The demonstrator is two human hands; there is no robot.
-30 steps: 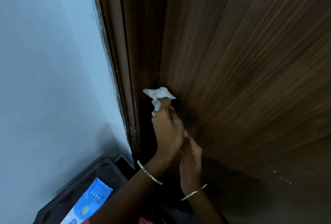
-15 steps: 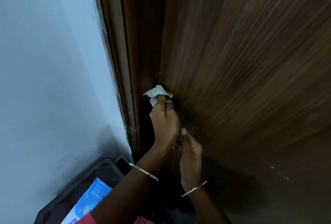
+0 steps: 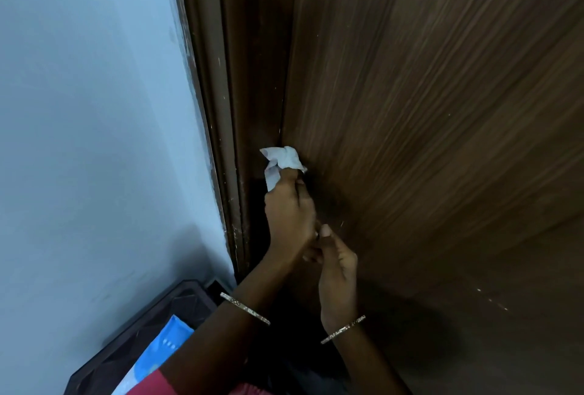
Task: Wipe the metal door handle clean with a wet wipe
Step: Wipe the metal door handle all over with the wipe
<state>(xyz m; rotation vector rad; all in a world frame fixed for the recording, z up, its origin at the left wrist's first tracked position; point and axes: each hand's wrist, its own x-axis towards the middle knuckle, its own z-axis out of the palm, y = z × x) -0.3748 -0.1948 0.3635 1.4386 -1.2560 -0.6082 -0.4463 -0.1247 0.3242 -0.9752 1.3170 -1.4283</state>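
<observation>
the left hand (image 3: 289, 214) pinches the bunched wet wipe (image 3: 281, 159) against the door (image 3: 426, 142) edge, likely rubbing the metal handle hidden behind both hands, while the right hand (image 3: 336, 268) sits just below, perhaps steadying, its fingers' hold impossible to tell.

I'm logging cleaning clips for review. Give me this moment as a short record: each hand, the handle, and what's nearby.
Left: the left hand grips a crumpled white wet wipe, held against the edge of the wooden door
Right: the right hand is just below the left, thumb up; whether it holds anything is hidden
Handle: the door handle is not visible, covered by the hands
Nearby: a blue wipe pack resting on or in a black crate, beside a pale blue wall
</observation>
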